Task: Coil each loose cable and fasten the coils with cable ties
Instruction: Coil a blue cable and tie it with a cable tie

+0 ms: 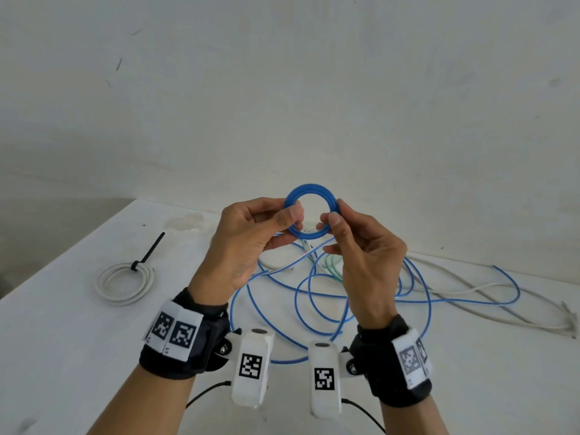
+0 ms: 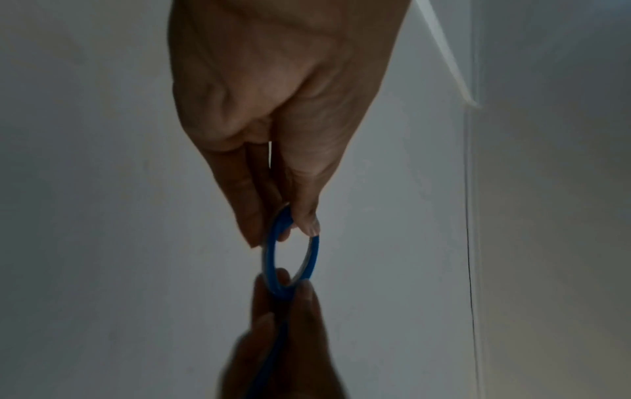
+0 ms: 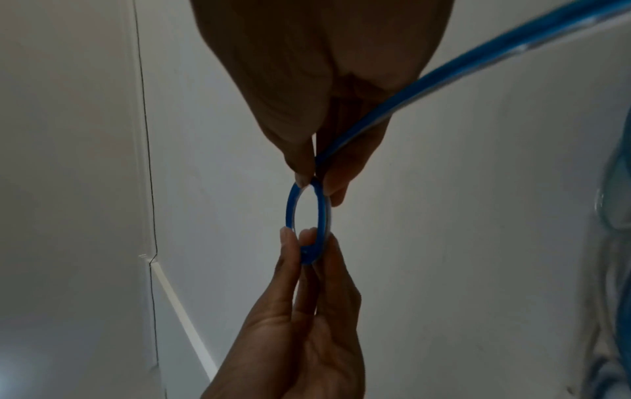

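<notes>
A small blue coil [image 1: 310,191] of several turns is held up above the table. My left hand [image 1: 284,219] pinches its left side between thumb and fingers, and my right hand [image 1: 331,221] pinches its right side. The rest of the blue cable [image 1: 314,296] trails down in loose loops on the white table [image 1: 62,340]. In the left wrist view the blue coil [image 2: 270,256] sits edge-on below my left hand [image 2: 290,224]. In the right wrist view the blue coil [image 3: 322,210] hangs under my right hand [image 3: 314,178], and the loose blue cable [image 3: 478,59] runs off to the upper right.
A white cable coil [image 1: 124,285] fastened with a black cable tie [image 1: 147,254] lies at the left of the table. A loose white cable [image 1: 489,296] stretches along the right side. Greenish clear tubing [image 1: 329,265] lies under the hands. A plain wall [image 1: 282,89] stands behind.
</notes>
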Tool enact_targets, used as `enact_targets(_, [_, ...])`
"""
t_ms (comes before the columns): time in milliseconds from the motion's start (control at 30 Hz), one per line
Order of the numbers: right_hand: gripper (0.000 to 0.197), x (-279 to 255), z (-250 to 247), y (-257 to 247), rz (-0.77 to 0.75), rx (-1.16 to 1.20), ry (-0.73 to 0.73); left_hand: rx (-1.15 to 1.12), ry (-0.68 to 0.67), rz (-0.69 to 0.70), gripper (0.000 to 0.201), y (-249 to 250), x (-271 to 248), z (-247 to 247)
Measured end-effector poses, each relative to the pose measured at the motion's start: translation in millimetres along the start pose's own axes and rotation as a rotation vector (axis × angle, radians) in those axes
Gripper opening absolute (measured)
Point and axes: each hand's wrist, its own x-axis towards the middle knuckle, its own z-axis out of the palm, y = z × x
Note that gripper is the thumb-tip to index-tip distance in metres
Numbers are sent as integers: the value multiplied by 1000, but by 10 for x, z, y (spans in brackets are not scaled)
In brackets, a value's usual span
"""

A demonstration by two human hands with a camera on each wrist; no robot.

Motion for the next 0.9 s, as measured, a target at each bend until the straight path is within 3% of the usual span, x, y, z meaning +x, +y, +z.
enact_targets(100, [17, 60, -118, -8, -9, -86, -52, 185, -15, 82, 44, -13, 6, 54])
enact_targets(200, [19, 71, -168, 0, -12, -216, -141, 259, -9, 153, 44, -15, -9, 73])
enact_targets(300, [19, 55, -166, -1, -31, -289, -212, 328, -132, 90, 33, -45, -19, 58])
enact_targets(433, [22, 73, -206, -35, -16, -306, -251, 301, -197, 18, 22, -36, 0, -17])
enact_targets(633, [18, 106, -284, -43, -17, -462, -373, 355, -347, -95, 23, 55, -12, -201])
enact_targets(767, [18, 96, -263, -45, -12, -423, -334, 343, -278, -46, 18, 45, 4, -192])
enact_targets(900, [15, 93, -244, -74, 44, -259, -279, 215, -131, 1, 27, 89, 38, -249])
